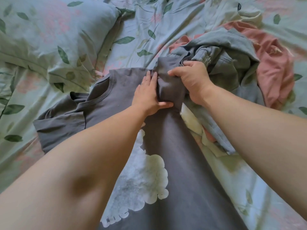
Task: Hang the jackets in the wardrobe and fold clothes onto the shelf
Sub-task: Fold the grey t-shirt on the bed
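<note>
- We see a bed (141,22) covered by a pale green sheet printed with leaves and pink flowers.
- A matching pillow (49,39) lies upper left.
- A dark grey T-shirt (116,90) is spread mid-bed.
- On the right we find a heap: grey-blue garment (224,52), pink garment (274,67), pale yellow cloth (196,123).

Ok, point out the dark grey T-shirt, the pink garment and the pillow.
dark grey T-shirt (191,163): head view, on the plain fabric of its body.
pink garment (274,67): head view, on its crumpled middle.
pillow (49,39): head view, on its leaf-patterned top face.
</note>
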